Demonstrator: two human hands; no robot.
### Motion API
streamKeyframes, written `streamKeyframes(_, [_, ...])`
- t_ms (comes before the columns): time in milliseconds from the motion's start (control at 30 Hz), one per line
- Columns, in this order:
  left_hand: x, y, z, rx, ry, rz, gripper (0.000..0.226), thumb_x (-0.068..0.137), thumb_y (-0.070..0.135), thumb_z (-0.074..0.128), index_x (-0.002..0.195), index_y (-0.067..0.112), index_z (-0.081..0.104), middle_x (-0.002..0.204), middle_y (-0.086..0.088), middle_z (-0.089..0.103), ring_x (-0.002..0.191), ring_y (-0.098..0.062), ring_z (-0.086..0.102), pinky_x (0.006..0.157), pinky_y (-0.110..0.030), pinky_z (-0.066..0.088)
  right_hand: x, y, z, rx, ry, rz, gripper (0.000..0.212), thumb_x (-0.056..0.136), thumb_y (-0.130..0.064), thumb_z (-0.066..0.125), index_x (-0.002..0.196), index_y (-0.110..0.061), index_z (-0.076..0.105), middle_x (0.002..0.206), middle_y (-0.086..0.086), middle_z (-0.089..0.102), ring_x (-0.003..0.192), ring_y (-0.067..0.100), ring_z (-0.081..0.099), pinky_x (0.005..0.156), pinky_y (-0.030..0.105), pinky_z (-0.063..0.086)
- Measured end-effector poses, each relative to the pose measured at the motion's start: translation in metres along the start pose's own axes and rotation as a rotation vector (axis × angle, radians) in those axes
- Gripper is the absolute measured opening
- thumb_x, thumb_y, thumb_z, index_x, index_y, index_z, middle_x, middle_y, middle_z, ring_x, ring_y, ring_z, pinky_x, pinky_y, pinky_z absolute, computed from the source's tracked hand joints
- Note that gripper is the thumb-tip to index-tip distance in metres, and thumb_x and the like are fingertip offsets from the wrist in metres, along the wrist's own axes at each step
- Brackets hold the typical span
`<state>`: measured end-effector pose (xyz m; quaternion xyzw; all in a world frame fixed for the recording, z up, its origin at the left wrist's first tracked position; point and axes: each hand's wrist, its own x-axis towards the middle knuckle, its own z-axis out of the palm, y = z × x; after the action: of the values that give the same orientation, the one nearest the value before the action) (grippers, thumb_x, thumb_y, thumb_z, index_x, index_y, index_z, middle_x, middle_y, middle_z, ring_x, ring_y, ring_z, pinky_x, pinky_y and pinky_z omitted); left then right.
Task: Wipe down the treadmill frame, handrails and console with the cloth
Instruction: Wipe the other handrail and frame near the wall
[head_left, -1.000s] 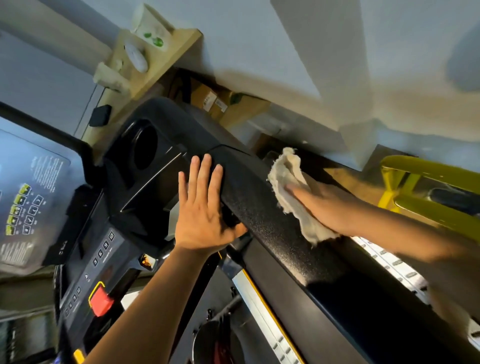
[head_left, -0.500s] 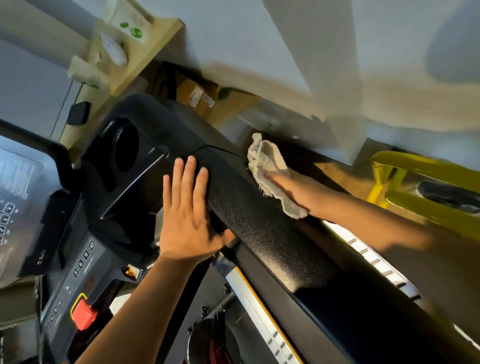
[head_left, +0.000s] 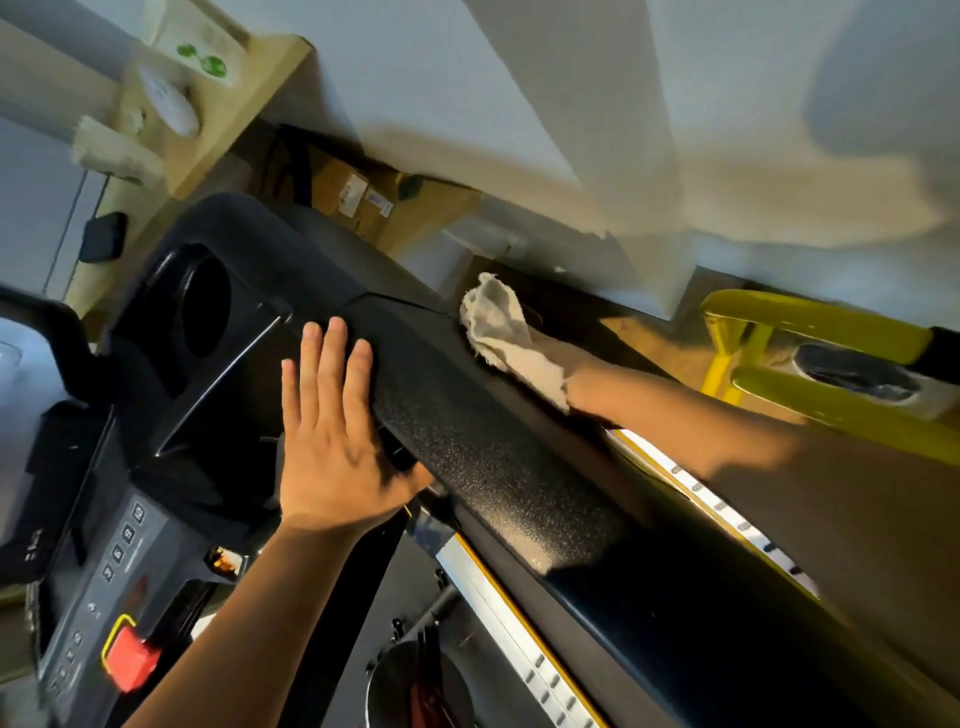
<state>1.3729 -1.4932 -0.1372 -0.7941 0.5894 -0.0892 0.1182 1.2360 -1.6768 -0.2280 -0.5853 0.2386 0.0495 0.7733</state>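
Observation:
The black treadmill handrail (head_left: 467, 441) runs diagonally from the console (head_left: 119, 561) toward the lower right. My left hand (head_left: 332, 447) lies flat with straight fingers on the rail's near end, beside the cup holder (head_left: 208, 306). A crumpled off-white cloth (head_left: 506, 338) sits on the far side of the rail, near its upper end. It covers my right hand (head_left: 584, 384), of which only the heel and wrist show. The fingers are hidden under the cloth.
A red stop key (head_left: 130, 660) sits low on the console. Beyond the rail stands a yellow metal frame (head_left: 810, 322) by the white wall. A wooden shelf (head_left: 218, 135) and cardboard boxes (head_left: 358, 197) are at the upper left. A silver side rail (head_left: 519, 639) runs below.
My right hand has slid the cloth up along the far side of the handrail toward the console, and the cloth now covers the fingers. The left hand stays flat in place.

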Motion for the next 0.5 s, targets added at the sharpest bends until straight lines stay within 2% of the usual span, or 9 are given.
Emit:
streamKeyframes(33, [0.0,0.0,-0.001,-0.003,-0.004,-0.004,0.123,0.065,0.076,0.06,0.15,-0.003,0.017,0.158,-0.03,0.015,0.148,-0.045,0.011,0.115,-0.065,0.017,0.009,-0.002,0.0,-0.025,0.0,0.008,0.06,0.096,-0.05,0.04,0.149,-0.022,0.032,0.141,0.003,0.049,0.128,0.027,0.046,0.111,0.036,0.033])
streamKeyframes(100, [0.0,0.001,-0.001,-0.004,-0.002,-0.01,0.122,0.065,0.076,0.057,0.15,-0.004,0.018,0.158,-0.029,0.015,0.148,-0.045,0.011,0.115,-0.065,0.017,0.022,-0.022,0.006,-0.079,-0.034,-0.054,0.051,0.103,-0.033,0.038,0.15,-0.014,0.031,0.137,0.001,0.048,0.12,0.024,0.05,0.101,0.033,0.038])
streamKeyframes(167, [0.0,0.001,-0.001,-0.002,0.009,-0.004,0.122,0.066,0.076,0.057,0.149,-0.004,0.019,0.158,-0.03,0.016,0.148,-0.045,0.012,0.115,-0.065,0.018,0.033,-0.052,0.015,-0.101,-0.018,-0.148,0.05,0.099,-0.042,0.043,0.142,-0.018,0.042,0.119,0.008,0.061,0.099,0.025,0.063,0.077,0.035,0.048])
streamKeyframes(200, [0.001,0.001,0.0,0.0,0.02,-0.002,0.121,0.066,0.076,0.057,0.149,-0.004,0.019,0.158,-0.029,0.017,0.148,-0.045,0.013,0.115,-0.065,0.017,0.031,-0.064,0.02,-0.117,-0.03,-0.191,0.052,0.093,-0.048,0.049,0.139,-0.023,0.045,0.112,0.006,0.064,0.09,0.021,0.065,0.071,0.035,0.05])
streamKeyframes(267, [0.0,0.002,0.0,-0.011,0.036,-0.002,0.118,0.068,0.074,0.057,0.15,-0.002,0.019,0.158,-0.028,0.019,0.148,-0.044,0.013,0.115,-0.065,0.018,0.019,-0.069,0.027,-0.178,-0.016,-0.285,0.06,0.085,-0.049,0.058,0.14,-0.033,0.04,0.122,-0.005,0.06,0.099,0.016,0.063,0.08,0.038,0.054])
streamKeyframes(367, [0.001,0.002,0.001,-0.028,0.055,0.01,0.115,0.07,0.073,0.058,0.15,-0.001,0.021,0.158,-0.027,0.019,0.148,-0.043,0.013,0.114,-0.066,0.018,-0.026,-0.056,0.024,-0.356,0.04,-0.351,0.062,0.088,-0.046,0.056,0.144,-0.039,0.029,0.147,-0.012,0.04,0.126,0.019,0.048,0.099,0.042,0.044])
streamKeyframes(433, [-0.001,0.001,0.001,-0.042,0.044,0.019,0.114,0.072,0.075,0.055,0.151,-0.001,0.022,0.159,-0.026,0.017,0.149,-0.043,0.011,0.115,-0.066,0.016,-0.056,-0.045,0.022,-0.482,0.063,-0.277,0.062,0.092,-0.051,0.047,0.146,-0.036,0.023,0.152,-0.009,0.032,0.131,0.024,0.042,0.102,0.042,0.04])
streamKeyframes(500, [-0.002,0.001,0.001,-0.044,0.023,0.011,0.111,0.076,0.075,0.053,0.152,0.0,0.022,0.16,-0.024,0.015,0.149,-0.042,0.008,0.116,-0.065,0.014,-0.071,-0.041,0.033,-0.717,0.173,-0.179,0.063,0.092,-0.057,0.035,0.145,-0.029,0.02,0.149,0.001,0.036,0.124,0.032,0.048,0.094,0.044,0.044])
